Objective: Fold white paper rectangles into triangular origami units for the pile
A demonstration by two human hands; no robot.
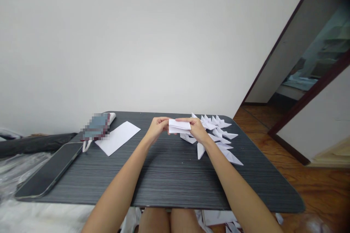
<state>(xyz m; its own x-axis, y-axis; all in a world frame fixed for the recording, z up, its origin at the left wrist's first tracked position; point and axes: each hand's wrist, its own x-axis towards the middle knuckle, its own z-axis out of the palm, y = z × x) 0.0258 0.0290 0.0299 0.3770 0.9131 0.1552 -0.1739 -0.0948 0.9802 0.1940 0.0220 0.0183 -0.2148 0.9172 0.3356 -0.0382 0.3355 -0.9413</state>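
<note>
A small folded sheet of white paper (179,126) is held up between my two hands, above the dark table. My left hand (159,128) pinches its left end, with the fingers bent behind it. On the other end, my right hand (197,129) grips the paper, thumb laid along the upper edge. Several folded white paper pieces with pointed tips (222,140) lie on the table just behind and right of my right hand, which partly covers some of them. Left of my hands lies a flat white paper sheet (119,138).
The dark ridged table (169,178) stands against a white wall. On its left are a phone (49,173) and a blurred-out object (97,127) with a white cable loop. Clear plastic wrapping (22,174) borders the left side. A doorway and wooden floor (262,134) appear at right.
</note>
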